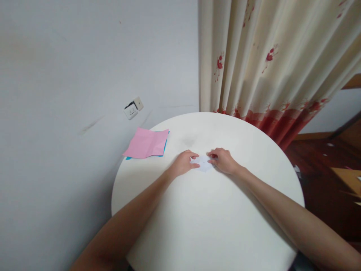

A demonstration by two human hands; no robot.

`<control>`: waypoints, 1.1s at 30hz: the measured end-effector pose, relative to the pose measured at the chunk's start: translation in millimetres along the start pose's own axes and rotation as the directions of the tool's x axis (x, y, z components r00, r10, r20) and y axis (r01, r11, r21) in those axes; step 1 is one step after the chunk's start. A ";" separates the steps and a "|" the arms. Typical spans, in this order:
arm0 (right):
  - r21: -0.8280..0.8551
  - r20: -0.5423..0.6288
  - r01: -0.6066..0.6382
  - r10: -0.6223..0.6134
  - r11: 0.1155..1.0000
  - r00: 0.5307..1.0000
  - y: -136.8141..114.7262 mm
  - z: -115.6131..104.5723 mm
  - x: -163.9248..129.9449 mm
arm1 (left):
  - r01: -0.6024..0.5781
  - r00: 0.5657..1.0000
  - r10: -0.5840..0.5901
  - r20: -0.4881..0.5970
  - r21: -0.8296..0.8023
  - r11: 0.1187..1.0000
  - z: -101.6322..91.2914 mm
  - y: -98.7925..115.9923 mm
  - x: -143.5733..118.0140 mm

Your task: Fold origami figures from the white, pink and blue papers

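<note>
A small, pale white piece of paper [205,165], seemingly folded, lies on the white round table [197,218]. My left hand [184,162] holds its left side, thumb at the near edge and curled fingers farther back. On the opposite side, my right hand [222,160] has hold of the paper in much the same way, its fingers bent and its thumb on the sheet. Both hands stay low, close to the tabletop. The paper's exact shape and creases are too faint to make out, and its outer ends are partly covered by my fingers.
A creased pink sheet [148,143] lies over a blue sheet [164,147] at the table's left edge, by the wall. A socket with a white plug adapter [131,111] is on that wall. Behind the table hangs a cream and red curtain [254,75].
</note>
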State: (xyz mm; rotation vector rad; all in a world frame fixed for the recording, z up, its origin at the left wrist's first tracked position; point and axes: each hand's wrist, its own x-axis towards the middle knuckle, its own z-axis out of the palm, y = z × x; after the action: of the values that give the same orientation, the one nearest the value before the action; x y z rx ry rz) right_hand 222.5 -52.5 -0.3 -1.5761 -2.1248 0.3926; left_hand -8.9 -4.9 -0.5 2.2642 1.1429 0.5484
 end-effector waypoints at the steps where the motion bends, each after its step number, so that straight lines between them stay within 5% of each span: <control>1: -0.004 0.001 -0.020 0.020 1.000 1.000 -1.5 0.0 0.0 | 0.012 1.000 -0.012 -0.004 -0.007 1.000 0.5 0.0 0.2; 15: 0.110 -0.064 -0.010 0.017 0.994 0.998 -7.6 0.4 -3.2 | 0.012 0.998 -0.015 -0.053 -0.062 0.998 -0.5 7.4 -0.1; 23: 0.157 -0.096 0.001 0.015 0.988 0.995 -3.2 4.5 -0.9 | 0.088 0.996 -0.086 0.024 -0.157 0.984 1.2 8.8 0.3; 27: 0.056 -0.143 0.148 -0.139 0.987 0.980 -7.9 -7.9 -2.4 | 0.052 0.998 -0.055 -0.013 -0.130 0.990 2.2 5.1 0.3; 30: 0.058 -0.003 0.326 -0.327 0.943 0.945 -8.9 -18.4 -5.4 | -0.050 0.997 0.043 -0.069 -0.095 0.994 1.4 4.5 -1.0; 33: 0.065 0.097 0.378 -0.382 0.924 0.919 -5.2 -20.8 -6.6 | -0.166 0.986 0.165 -0.023 -0.065 0.984 -1.3 9.5 -2.8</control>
State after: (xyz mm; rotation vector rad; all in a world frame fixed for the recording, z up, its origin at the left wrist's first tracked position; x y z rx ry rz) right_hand 230.7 -61.3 18.6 -1.0990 -2.4194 0.3953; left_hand -5.4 -11.6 6.1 2.3139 0.9355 0.6629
